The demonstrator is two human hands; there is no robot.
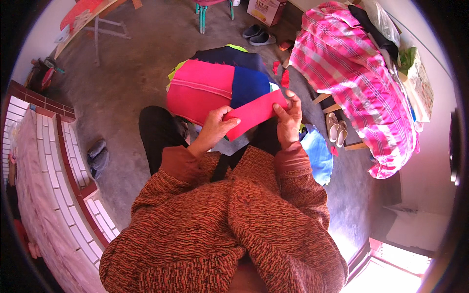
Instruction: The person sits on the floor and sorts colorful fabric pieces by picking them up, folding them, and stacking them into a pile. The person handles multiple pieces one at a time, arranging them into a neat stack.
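The left hand [215,128] pinches one end of a red strip [256,115], thumb on top and fingers beneath. The right hand [289,119] pinches the other end, thumb on the face, fingers behind the edge. The strip is stretched between them at the near right edge of the cloth pile [200,93]; whether it touches the pile cannot be told.

For a good hold, apply light, equal pull at both ends. Keep the thumbs near the corners so that the long edges stay straight and visible. Avoid hard pulling, which could distort the cloth.

A blue panel [250,84] forms the pile's right part; navy cloth [229,56] shows at its far side. Red scraps [285,78] lie just right of the pile, and light blue cloth [316,151] lies to its near right. Farther right of the pile are light shoes [336,129] and a pink plaid cloth [351,73]. Dark slippers [259,36] stand beyond it.
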